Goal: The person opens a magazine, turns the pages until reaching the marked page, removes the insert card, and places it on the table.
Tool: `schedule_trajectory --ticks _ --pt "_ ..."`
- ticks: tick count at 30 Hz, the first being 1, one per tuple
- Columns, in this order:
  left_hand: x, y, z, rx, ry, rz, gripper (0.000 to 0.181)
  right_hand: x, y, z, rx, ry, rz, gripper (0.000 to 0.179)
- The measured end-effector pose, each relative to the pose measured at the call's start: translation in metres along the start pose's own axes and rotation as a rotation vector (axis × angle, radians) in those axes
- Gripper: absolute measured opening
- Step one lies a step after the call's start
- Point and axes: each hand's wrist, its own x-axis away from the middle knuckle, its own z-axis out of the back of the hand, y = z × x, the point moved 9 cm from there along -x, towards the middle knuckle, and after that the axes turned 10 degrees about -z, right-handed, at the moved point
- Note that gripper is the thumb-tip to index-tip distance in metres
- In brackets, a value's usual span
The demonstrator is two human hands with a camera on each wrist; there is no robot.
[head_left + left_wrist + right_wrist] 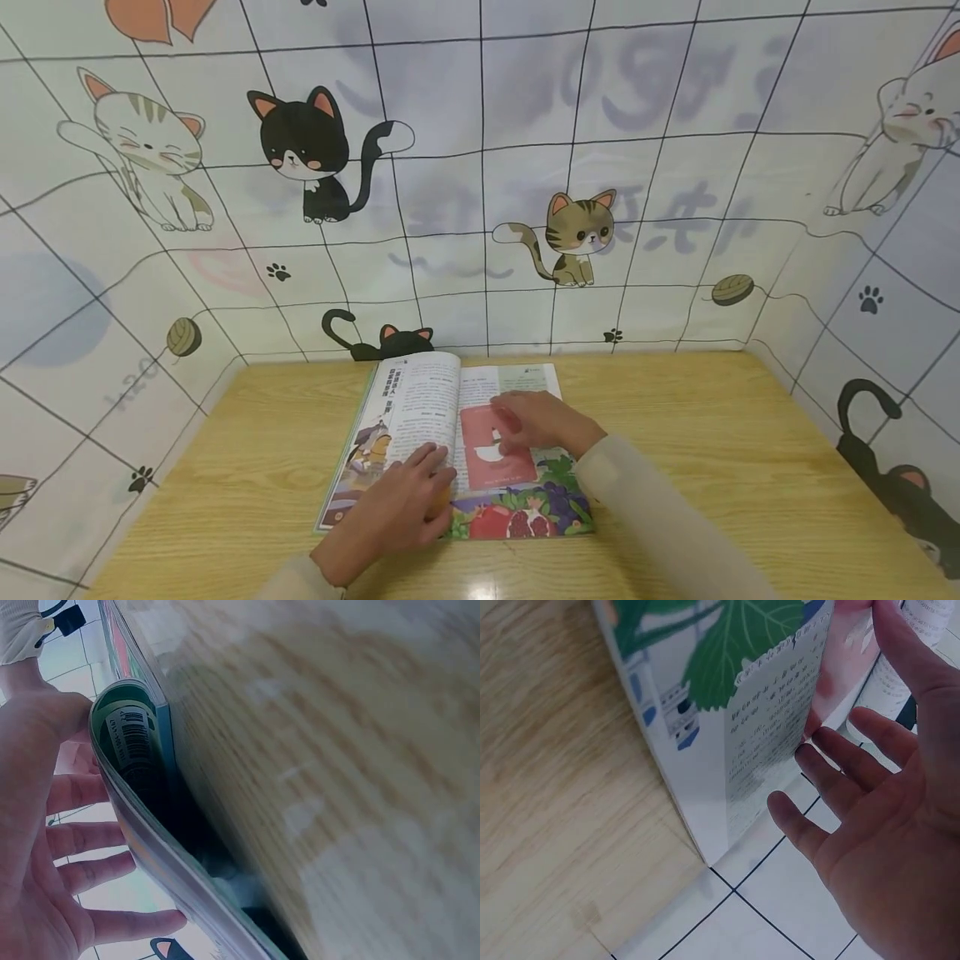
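A magazine point(423, 400) lies spread on the wooden table, its left pages arching up toward the fold. On the right page is a pink card point(480, 471) with a white shape on it. My right hand point(536, 421) rests over the card's upper right part, fingertips at its upper edge; in the right wrist view its fingers point(832, 776) are spread and slightly bent. My left hand point(405, 504) lies on the lower left page beside the fold. The left wrist view shows its fingers point(86, 836) extended against the curved pages, with a barcode visible underneath.
The wooden table point(675, 433) extends around the magazine on both sides. A white sheet wall point(450, 292) with a black grid and cartoon cats stands behind the table and along both sides.
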Motion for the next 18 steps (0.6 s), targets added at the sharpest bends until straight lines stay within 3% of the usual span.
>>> schedule_trajectory --ticks 7,18 --pt "-0.0006 -0.0001 0.0021 -0.028 0.021 -0.018 0.036 -0.0048 -0.0056 0.0008 0.012 -0.003 0.005 0.073" --pt "0.0004 -0.0016 0.0005 0.010 0.021 -0.011 0.036 -0.0090 -0.0057 -0.0007 0.012 0.006 0.029 0.069"
